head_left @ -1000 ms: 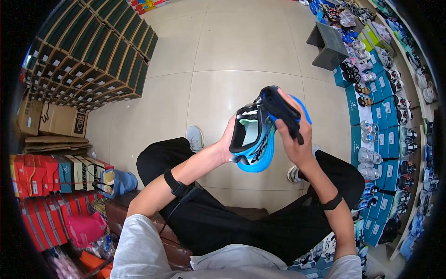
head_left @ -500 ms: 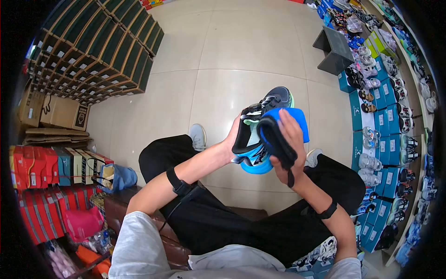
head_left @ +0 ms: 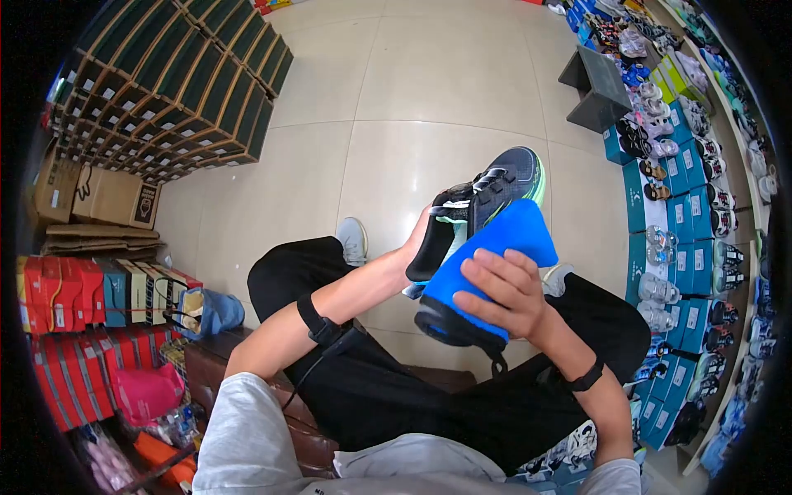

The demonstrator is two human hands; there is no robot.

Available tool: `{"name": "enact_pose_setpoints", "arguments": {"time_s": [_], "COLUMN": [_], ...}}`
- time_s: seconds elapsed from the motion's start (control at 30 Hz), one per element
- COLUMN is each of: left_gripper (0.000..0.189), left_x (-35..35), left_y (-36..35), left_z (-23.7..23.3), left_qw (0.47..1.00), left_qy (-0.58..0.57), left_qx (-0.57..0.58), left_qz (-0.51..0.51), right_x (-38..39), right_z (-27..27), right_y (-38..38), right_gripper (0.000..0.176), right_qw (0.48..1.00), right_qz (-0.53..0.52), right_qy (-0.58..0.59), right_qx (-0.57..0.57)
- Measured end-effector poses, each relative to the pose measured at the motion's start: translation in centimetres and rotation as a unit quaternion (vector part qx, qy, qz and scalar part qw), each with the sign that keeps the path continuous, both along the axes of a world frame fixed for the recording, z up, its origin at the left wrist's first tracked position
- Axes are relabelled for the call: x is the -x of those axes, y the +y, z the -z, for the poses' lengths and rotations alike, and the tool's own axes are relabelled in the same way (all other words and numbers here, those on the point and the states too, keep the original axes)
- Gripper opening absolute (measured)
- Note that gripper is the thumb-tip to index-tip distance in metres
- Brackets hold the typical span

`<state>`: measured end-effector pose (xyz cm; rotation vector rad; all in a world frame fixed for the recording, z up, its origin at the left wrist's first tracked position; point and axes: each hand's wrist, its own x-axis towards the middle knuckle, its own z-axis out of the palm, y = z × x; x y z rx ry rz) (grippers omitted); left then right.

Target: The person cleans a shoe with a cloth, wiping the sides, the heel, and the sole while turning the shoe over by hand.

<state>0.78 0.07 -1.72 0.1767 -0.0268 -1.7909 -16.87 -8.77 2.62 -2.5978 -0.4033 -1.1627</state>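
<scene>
My left hand (head_left: pixel 419 235) holds a black sneaker (head_left: pixel 478 186) from its left side, toe pointing up and to the right; most of its fingers are hidden behind the shoe. The sneaker has light green sole edges and a pale green lining. Against its right side lies a blue pouch-like thing with a black end and a small loop (head_left: pixel 493 262). My right hand (head_left: pixel 505 293) grips it, fingers laid across its blue surface and thumb out of sight. The blue thing covers part of the shoe's heel and side.
Stacked dark boxes (head_left: pixel 181 82) stand at the upper left, above cardboard boxes (head_left: pixel 115 198). Red shoe boxes (head_left: pixel 78 375) are at the lower left. Along the right run teal boxes (head_left: pixel 681 214) with shoes on them. A grey stool (head_left: pixel 606 91) stands on the tiled floor.
The blue thing has tilted and swung lower in my right hand, its black end now facing down and left and its long blue side showing. The sneaker's toe has shifted right.
</scene>
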Motion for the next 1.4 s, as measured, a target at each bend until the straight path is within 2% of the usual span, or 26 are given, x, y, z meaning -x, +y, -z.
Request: {"name": "enact_pose_setpoints", "arguments": {"time_s": [0.13,0.23,0.4,0.43,0.53,0.63,0.77,0.87,0.9,1.0,1.13,1.17,1.3,1.4], "left_gripper": [0.051,0.049,0.043,0.041,0.041,0.042,0.044,0.045,0.045,0.051,0.055,0.055,0.056,0.052], "left_x": [-0.1,0.1,0.0,0.1,0.1,0.0,0.1,0.2,0.0,-0.1,0.0,0.0,0.1,0.2], "left_y": [-0.1,-0.4,-0.4,-0.6,-0.7,-0.9,-0.5,-0.5,-0.4,0.1,-0.4,-0.4,-0.3,-0.9], "left_z": [0.7,1.1,1.8,1.7,1.7,2.4,3.3,3.0,2.8,2.2,4.5,4.7,3.8,2.8], "left_qw": [0.997,0.991,0.995,0.997,0.992,0.998,0.997,0.994,0.995,0.997,0.998,0.999,1.0,0.998], "left_qy": [-0.033,-0.069,-0.036,-0.011,-0.077,-0.01,0.053,0.094,0.087,-0.004,0.028,0.028,0.024,-0.008], "left_qx": [-0.058,-0.095,-0.068,-0.031,-0.046,-0.003,0.037,0.047,0.045,-0.066,-0.054,-0.044,-0.006,-0.022], "left_qz": [-0.029,-0.065,-0.069,-0.072,-0.09,-0.063,-0.043,-0.023,-0.014,-0.048,-0.012,-0.014,-0.016,-0.059], "right_x": [-0.2,-0.6,-1.0,-1.2,-1.4,-1.6,-1.5,-1.2,-1.0,-0.8,-0.3,-0.5,0.2,0.2], "right_z": [-0.7,-1.0,-0.7,-0.5,-0.3,-0.4,-0.2,0.6,0.5,0.4,0.3,0.0,0.3,0.1], "right_y": [-1.1,-2.1,-3.5,-3.8,-4.1,-3.9,-2.8,-2.2,-2.0,-0.8,-0.3,0.1,0.3,1.1], "right_gripper": [0.039,0.056,0.064,0.064,0.065,0.066,0.065,0.065,0.063,0.061,0.058,0.048,0.036,0.036], "right_qw": [0.997,0.994,0.987,0.985,0.979,0.974,0.975,0.983,0.985,0.988,0.991,0.991,0.999,0.995], "right_qz": [0.036,0.066,0.117,0.127,0.151,0.162,0.175,0.146,0.135,0.11,0.087,0.087,0.033,-0.017], "right_qy": [0.031,0.038,0.033,0.027,0.015,0.021,0.024,0.017,0.024,0.025,0.038,0.028,0.022,-0.002], "right_qx": [-0.059,-0.077,-0.106,-0.113,-0.138,-0.155,-0.133,-0.112,-0.108,-0.108,-0.093,-0.102,0.009,0.096]}}
